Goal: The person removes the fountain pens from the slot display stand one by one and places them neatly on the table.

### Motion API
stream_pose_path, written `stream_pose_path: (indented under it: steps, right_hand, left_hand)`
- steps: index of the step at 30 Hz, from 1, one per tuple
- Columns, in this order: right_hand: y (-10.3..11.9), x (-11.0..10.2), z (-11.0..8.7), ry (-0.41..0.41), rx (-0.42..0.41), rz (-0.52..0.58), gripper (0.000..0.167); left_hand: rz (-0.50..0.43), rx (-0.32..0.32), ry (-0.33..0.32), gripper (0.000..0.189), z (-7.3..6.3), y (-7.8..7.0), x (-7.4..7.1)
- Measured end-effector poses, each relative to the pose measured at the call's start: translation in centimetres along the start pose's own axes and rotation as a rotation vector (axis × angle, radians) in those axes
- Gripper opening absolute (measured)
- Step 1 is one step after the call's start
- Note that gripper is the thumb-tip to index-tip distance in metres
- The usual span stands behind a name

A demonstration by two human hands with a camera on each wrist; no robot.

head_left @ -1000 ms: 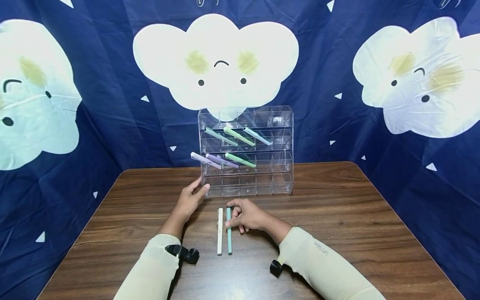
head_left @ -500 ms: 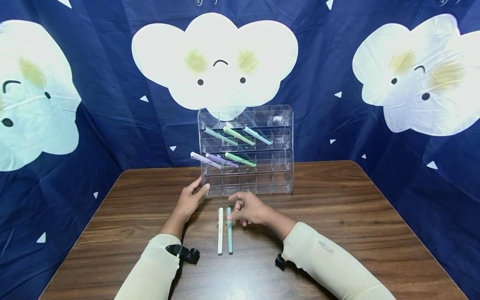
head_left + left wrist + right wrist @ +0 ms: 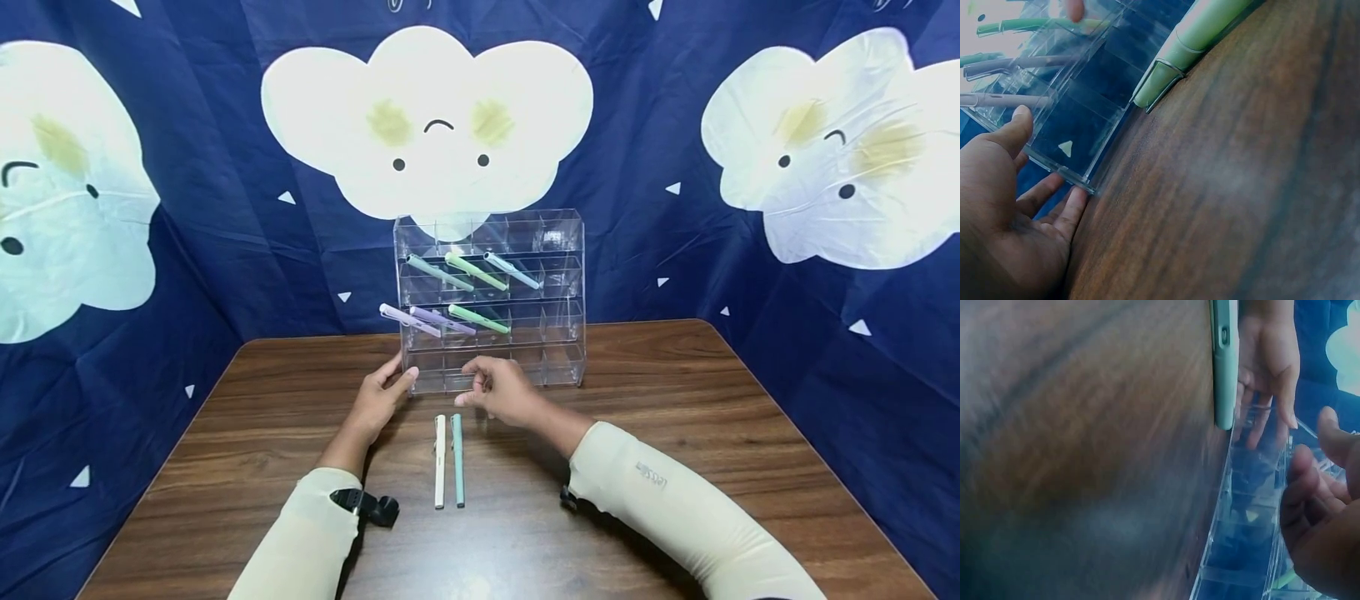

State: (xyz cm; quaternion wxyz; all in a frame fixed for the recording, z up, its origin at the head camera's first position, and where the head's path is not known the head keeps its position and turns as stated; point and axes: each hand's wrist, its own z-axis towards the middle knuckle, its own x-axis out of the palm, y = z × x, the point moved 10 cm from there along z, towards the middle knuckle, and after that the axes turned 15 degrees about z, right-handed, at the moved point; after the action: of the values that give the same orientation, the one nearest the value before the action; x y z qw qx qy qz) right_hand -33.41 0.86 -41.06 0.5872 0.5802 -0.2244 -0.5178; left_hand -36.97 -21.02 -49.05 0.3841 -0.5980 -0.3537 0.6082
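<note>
My left hand [image 3: 375,408] holds the lower left side of a clear acrylic rack [image 3: 564,287], thumb at the front edge and fingers at the side. In front of the rack's lowest tier is my right hand [image 3: 504,393], thumb and index finger apart, nothing between them. Side by side on the table lie a white pen [image 3: 440,462] and a teal pen [image 3: 458,462], both apart from the hands. In the rack's second tier from the bottom lean a lavender pen [image 3: 410,320], a purple pen [image 3: 444,321] and a green pen [image 3: 478,318].
One tier higher rest a grey-green pen [image 3: 440,273], a light green pen [image 3: 476,272] and a pale blue pen [image 3: 512,270]. The rack stands towards the back of the wooden table [image 3: 675,433]. Behind hangs a dark blue curtain [image 3: 637,250] with cloud prints.
My right hand has left the teal pen and moved forward, up to the rack's bottom tier. The pen stays on the table. My left hand has kept its place.
</note>
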Motion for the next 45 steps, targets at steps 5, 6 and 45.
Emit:
stream_pose_path:
  steps: [5, 6, 45]
  right_hand:
    - [1.0, -2.1, 0.7, -0.135, -0.072, 0.021, 0.042]
    - [1.1, -2.5, 0.9, -0.161, -0.076, 0.020, 0.041]
    - [2.0, -6.1, 5.2, -0.464, -0.155, -0.230, 0.041]
  left_hand:
    - [0.022, 0.000, 0.009, 0.065, -0.2, 0.0, 0.1]
    - [0.027, 0.001, 0.009, 0.065, -0.2, 0.0, 0.1]
    - [0.015, 0.010, -0.004, 0.063, -0.2, -0.2, 0.0]
